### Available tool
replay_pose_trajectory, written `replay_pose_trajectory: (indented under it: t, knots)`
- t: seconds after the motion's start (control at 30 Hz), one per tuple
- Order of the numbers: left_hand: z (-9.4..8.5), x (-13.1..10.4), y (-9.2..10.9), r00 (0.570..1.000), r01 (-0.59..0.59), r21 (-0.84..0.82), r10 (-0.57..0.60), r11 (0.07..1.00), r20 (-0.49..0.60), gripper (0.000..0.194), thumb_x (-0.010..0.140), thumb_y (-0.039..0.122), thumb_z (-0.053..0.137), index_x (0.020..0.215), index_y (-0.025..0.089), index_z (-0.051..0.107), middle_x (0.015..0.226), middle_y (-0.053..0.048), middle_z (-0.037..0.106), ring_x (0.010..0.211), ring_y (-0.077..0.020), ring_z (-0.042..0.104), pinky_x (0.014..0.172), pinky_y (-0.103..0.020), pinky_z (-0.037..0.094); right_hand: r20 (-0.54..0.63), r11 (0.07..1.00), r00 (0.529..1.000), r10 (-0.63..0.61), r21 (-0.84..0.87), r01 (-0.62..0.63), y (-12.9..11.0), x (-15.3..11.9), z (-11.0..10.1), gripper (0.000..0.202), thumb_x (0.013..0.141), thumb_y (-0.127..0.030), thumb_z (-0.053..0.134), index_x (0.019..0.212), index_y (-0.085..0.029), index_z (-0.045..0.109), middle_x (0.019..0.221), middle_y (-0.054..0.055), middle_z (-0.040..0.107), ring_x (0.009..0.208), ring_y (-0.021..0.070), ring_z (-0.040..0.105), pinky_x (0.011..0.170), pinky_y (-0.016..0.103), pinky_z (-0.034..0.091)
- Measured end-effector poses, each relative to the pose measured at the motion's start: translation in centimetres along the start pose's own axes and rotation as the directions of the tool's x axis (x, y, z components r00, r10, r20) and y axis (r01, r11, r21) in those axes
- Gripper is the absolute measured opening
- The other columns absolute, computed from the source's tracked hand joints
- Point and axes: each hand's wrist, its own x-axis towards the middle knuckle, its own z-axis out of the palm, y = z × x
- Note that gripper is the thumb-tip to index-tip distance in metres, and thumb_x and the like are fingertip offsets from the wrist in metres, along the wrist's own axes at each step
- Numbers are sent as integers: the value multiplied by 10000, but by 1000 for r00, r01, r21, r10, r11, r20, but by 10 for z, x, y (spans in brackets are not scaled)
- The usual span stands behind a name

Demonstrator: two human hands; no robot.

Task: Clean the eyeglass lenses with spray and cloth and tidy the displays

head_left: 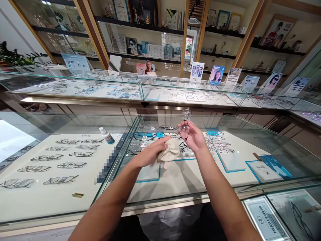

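Observation:
In my right hand (195, 135) is a pair of eyeglasses (184, 132), gripped by the fingers and turned on end so one lens sits above the other. My left hand (152, 152) is closed on a cream cleaning cloth (170, 151), bunched up with its lower edge hanging loose. Cloth and eyeglasses are a small distance apart, both above the glass display case. A white spray bottle (107, 135) with a blue label stands to the left of my left hand.
Beneath my hands, a glass display case (190, 187) holds rows of eyeglass frames (72, 165). Its glass edges run across in front of me. Farther back stands another glass counter (160, 104) with upright advertising cards (197, 71). Shelves (140, 26) line the wall.

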Motion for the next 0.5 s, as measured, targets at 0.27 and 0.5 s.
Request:
replay_pose_trajectory:
  t: [0.27, 0.5]
  knots:
    - [14, 5, 3, 978, -99, 36, 104, 994, -179, 411, 968, 597, 583, 908, 192, 613, 796, 7, 594, 712, -142, 518, 684, -272, 440, 0, 992, 998, -67, -107, 66, 3, -2, 4, 206, 816, -323, 875, 840, -228, 694, 915, 6, 736, 977, 178, 738, 806, 266, 598]
    - [26, 6, -7, 899, -138, 312, 251, 940, -359, 331, 1008, 515, 588, 931, 199, 647, 766, 18, 604, 699, -147, 528, 695, -273, 414, -3, 976, 992, -126, -180, 124, 12, -2, 10, 352, 701, -422, 969, 770, -222, 688, 855, -2, 734, 940, 172, 742, 768, 233, 560]
